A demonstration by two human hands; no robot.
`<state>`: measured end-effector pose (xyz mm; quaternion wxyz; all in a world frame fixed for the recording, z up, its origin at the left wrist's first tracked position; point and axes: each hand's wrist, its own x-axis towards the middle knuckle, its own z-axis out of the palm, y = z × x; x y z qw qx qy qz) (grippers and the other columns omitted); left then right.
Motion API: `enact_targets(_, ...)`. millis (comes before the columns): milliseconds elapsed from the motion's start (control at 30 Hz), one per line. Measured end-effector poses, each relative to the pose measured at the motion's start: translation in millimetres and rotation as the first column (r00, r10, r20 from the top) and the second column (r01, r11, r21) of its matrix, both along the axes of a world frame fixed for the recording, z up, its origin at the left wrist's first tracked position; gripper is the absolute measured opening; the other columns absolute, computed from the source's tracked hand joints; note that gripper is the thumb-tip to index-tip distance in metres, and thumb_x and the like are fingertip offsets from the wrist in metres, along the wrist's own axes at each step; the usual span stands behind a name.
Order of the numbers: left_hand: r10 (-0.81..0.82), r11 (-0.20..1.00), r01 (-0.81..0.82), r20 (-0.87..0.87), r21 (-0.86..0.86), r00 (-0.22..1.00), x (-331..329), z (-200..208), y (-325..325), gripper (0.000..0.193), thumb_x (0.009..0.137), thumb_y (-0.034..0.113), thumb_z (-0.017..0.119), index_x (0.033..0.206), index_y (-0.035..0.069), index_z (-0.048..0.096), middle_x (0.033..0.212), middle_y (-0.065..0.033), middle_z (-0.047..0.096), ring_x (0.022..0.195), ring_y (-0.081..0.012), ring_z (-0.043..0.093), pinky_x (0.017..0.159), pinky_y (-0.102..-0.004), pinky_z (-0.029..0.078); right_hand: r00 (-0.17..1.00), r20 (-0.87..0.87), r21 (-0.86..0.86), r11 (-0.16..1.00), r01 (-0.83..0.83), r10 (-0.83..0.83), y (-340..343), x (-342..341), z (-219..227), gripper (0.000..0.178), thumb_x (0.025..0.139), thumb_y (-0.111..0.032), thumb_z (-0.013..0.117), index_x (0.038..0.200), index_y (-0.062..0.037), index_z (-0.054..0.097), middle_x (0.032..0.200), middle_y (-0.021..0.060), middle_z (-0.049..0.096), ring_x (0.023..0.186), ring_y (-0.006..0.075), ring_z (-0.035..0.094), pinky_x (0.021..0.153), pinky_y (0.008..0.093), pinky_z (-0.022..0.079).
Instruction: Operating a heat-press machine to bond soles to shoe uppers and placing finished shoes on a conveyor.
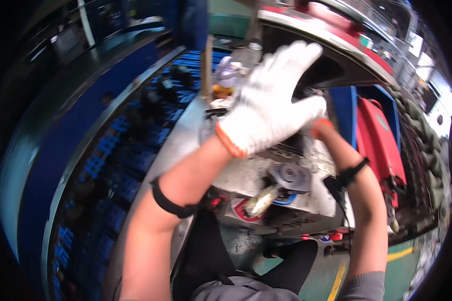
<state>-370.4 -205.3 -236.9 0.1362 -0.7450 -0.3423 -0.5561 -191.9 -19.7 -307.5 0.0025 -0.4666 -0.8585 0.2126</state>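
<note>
My left hand point(273, 98) wears a white knit glove with an orange cuff. It is raised over the machine top point(241, 175) with its fingers stretched out and the thumb apart, holding nothing. My right hand point(322, 127) lies mostly behind it; only the orange cuff and a little of the glove show, so its fingers are hidden. Below the hands, a grey part with a round, ringed face point(290, 174) sits on the worn metal surface. Beside it lies a crumpled, clear-wrapped yellowish item point(262, 201).
On the left, a long blue-sided rack point(105, 165) holds many blue pieces. A whitish-purple container point(227, 74) stands beyond my left hand. To the right are a blue bin point(343, 113), a red case-like object point(379, 138) and a thick braided bundle point(421, 138).
</note>
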Motion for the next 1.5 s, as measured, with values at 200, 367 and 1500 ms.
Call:
enact_targets(200, 0.204, 0.367, 0.913, 0.973, -0.178, 0.107, -38.8, -93.7, -68.1, 0.052, 0.107, 0.031, 0.068, 0.151, 0.007, 0.053, 0.144, -0.0140, 0.062, 0.135, -0.0223, 0.058, 0.115, -0.0376, 0.049, 0.478, -0.712, -0.675, 0.690, -0.262, -0.515, -95.4, 48.4, 48.8, 0.067, 0.103, -0.065, 0.050, 0.116, -0.0026, 0.069, 0.096, 0.0110, 0.077, 0.058, 0.0186, 0.067, 0.039, 0.0243, 0.041)
enact_targets(367, 0.013, 0.212, 0.922, 0.942, 0.325, -0.335, -18.8, -103.2, -94.7, 0.051, 0.110, 0.050, 0.059, 0.141, 0.011, 0.057, 0.127, -0.0046, 0.067, 0.122, -0.0210, 0.063, 0.112, -0.0402, 0.051, 0.429, -0.811, -0.515, 0.833, -0.200, -0.398, -192.5, 12.6, 37.8, 0.069, 0.104, -0.063, 0.052, 0.133, -0.0010, 0.059, 0.115, 0.0126, 0.071, 0.086, 0.0215, 0.069, 0.073, 0.0313, 0.054)
enact_targets(1500, 0.617, 0.146, -0.508, 0.480, -0.849, -0.624, -353.6, -269.2, -236.7, 0.105, 0.083, 0.046, 0.090, 0.161, 0.005, 0.032, 0.151, -0.0245, 0.053, 0.139, -0.0434, 0.056, 0.115, -0.0565, 0.047, 0.396, -0.918, 0.107, 0.937, 0.332, -0.035, -242.6, 145.1, -35.9, 0.073, 0.114, -0.051, 0.043, 0.165, 0.0012, 0.038, 0.153, 0.0131, 0.058, 0.114, 0.0166, 0.057, 0.099, 0.0324, 0.044)
